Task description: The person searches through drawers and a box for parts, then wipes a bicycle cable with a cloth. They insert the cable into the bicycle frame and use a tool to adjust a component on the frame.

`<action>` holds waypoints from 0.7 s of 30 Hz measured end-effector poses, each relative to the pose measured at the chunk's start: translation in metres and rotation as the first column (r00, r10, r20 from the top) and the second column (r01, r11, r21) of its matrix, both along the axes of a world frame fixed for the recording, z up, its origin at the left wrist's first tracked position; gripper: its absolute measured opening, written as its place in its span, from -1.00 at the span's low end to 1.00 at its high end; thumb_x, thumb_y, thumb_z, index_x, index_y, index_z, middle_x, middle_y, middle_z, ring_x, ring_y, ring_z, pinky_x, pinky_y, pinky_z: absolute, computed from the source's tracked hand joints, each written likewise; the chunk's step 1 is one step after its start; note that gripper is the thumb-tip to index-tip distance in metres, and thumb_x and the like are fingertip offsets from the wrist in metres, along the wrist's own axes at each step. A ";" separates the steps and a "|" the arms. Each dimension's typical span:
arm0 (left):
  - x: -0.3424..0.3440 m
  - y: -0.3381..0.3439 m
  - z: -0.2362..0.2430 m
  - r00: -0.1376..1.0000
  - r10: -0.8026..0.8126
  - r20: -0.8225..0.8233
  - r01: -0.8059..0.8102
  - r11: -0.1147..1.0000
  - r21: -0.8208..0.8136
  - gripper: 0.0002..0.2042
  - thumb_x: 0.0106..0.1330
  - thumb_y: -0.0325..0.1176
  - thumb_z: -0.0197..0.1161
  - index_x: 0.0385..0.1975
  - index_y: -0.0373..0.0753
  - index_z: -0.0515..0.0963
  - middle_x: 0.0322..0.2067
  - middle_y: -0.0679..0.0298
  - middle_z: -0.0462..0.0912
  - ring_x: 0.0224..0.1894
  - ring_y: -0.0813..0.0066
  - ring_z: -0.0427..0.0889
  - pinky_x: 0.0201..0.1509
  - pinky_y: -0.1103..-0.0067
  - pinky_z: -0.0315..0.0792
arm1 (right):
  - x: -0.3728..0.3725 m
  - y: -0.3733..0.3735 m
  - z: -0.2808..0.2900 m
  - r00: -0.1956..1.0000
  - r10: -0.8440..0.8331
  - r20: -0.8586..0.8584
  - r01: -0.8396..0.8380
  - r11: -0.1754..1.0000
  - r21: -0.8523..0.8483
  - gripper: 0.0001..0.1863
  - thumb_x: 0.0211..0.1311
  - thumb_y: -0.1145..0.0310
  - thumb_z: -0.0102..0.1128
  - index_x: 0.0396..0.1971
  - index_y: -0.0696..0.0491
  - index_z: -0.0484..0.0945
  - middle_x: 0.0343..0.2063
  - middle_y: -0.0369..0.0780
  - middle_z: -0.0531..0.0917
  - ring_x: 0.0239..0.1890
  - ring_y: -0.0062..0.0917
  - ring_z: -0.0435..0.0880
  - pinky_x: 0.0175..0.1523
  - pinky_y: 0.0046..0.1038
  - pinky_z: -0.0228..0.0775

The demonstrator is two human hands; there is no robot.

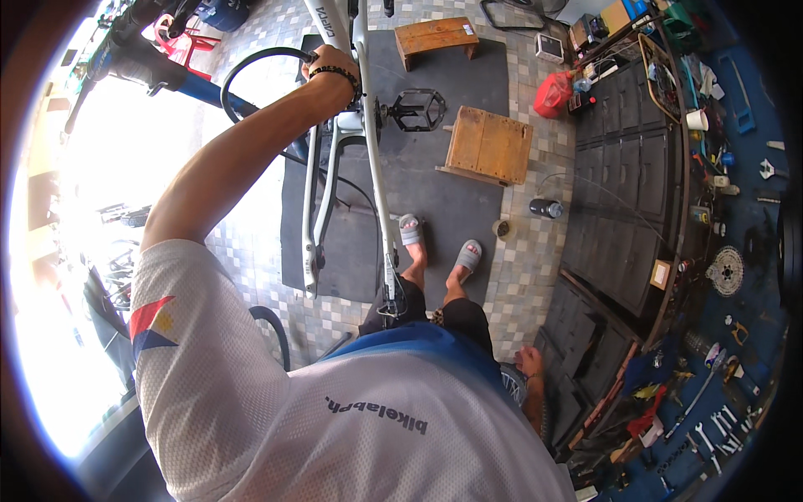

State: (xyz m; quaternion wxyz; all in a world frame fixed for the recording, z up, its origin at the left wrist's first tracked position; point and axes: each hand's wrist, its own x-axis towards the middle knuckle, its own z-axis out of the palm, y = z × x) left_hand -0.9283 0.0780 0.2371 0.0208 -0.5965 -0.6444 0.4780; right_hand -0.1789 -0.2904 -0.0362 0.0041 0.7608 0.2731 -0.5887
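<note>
My left arm reaches forward over a white bicycle frame [374, 171]. My left hand [331, 69], with a dark beaded bracelet at the wrist, is closed around the frame above the bottom bracket. A black cable [237, 77] arcs from the left and meets the frame at my fingers; my palm hides the exact grip. A black flat pedal [418, 110] sticks out to the right of the frame. At my right side, my right hand [529, 361] hangs low near a spoked wheel [513, 382], its fingers loosely bent and apart, with nothing seen in them.
A blue repair-stand post [205, 88] stands left of the frame. Two wooden stools [489, 145] are on the dark mat [493, 67]. A dark bottle [545, 207] and red container [553, 95] sit beside black drawers [623, 167]. Tools hang on the blue wall [757, 226].
</note>
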 end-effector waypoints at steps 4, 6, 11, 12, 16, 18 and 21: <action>-0.004 0.002 0.002 0.998 0.011 0.054 -0.013 0.999 0.036 -0.76 0.36 -0.28 0.30 -0.09 -0.23 0.76 -0.16 0.16 0.82 -0.14 0.22 0.82 -0.14 0.35 0.71 | 0.014 -0.013 -0.008 0.999 -0.039 -0.025 0.038 0.998 -0.050 -0.67 0.46 0.11 0.25 0.04 0.00 0.55 -0.21 -0.21 0.78 -0.28 -0.41 0.79 -0.25 -0.28 0.57; -0.008 0.002 0.013 0.991 0.082 0.108 -0.091 0.992 0.082 -0.74 0.37 -0.24 0.28 -0.09 -0.23 0.76 -0.16 0.18 0.82 -0.10 0.24 0.82 -0.08 0.36 0.69 | 0.017 -0.012 -0.011 0.997 -0.063 -0.038 0.061 0.997 -0.036 -0.67 0.46 0.11 0.25 0.04 -0.01 0.55 -0.21 -0.20 0.78 -0.27 -0.40 0.79 -0.26 -0.28 0.56; -0.023 -0.064 0.105 0.786 0.363 0.500 -0.520 0.826 0.217 -0.47 0.37 0.25 0.21 -0.26 -0.15 0.77 -0.39 0.20 0.76 -0.34 0.26 0.74 -0.13 0.39 0.55 | 0.005 -0.010 -0.001 0.987 -0.158 -0.028 0.160 0.984 0.076 -0.68 0.46 0.13 0.25 0.04 -0.02 0.54 -0.23 -0.21 0.78 -0.30 -0.42 0.78 -0.29 -0.35 0.56; -0.039 -0.081 0.109 0.725 0.447 0.524 -0.604 0.778 0.172 -0.45 0.38 0.26 0.16 -0.30 -0.15 0.79 -0.39 0.17 0.77 -0.28 0.23 0.74 -0.07 0.34 0.54 | 0.002 -0.009 0.002 0.989 -0.149 -0.017 0.150 0.986 0.069 -0.69 0.46 0.14 0.25 0.04 -0.01 0.54 -0.23 -0.21 0.77 -0.32 -0.42 0.78 -0.31 -0.36 0.55; -0.143 -0.145 0.074 0.533 0.660 0.529 -0.812 0.574 0.103 -0.43 0.42 0.23 0.09 -0.35 -0.16 0.81 -0.39 0.09 0.77 -0.25 0.17 0.73 0.04 0.29 0.51 | 0.002 0.007 -0.002 0.998 -0.065 -0.020 0.066 0.998 0.015 -0.70 0.46 0.16 0.26 0.02 0.00 0.54 -0.26 -0.21 0.77 -0.37 -0.44 0.77 -0.34 -0.37 0.56; -0.144 -0.149 0.051 0.481 0.655 0.583 -0.807 0.590 0.003 -0.44 0.45 0.17 0.04 -0.34 -0.21 0.77 -0.50 0.04 0.67 -0.36 0.24 0.65 -0.12 0.23 0.48 | 0.001 0.014 -0.007 1.000 0.013 -0.010 -0.014 0.999 -0.043 -0.71 0.45 0.17 0.26 0.01 0.01 0.54 -0.26 -0.21 0.76 -0.39 -0.46 0.76 -0.35 -0.38 0.55; -0.152 -0.127 -0.009 0.557 0.570 0.605 -0.682 0.729 -0.060 -0.43 0.50 0.21 -0.05 -0.25 -0.13 0.77 -0.42 0.16 0.69 -0.31 0.29 0.64 -0.11 0.28 0.50 | -0.001 0.041 -0.011 0.992 0.123 0.007 -0.122 0.992 -0.043 -0.71 0.45 0.17 0.27 0.00 0.01 0.54 -0.26 -0.21 0.76 -0.39 -0.48 0.75 -0.37 -0.41 0.53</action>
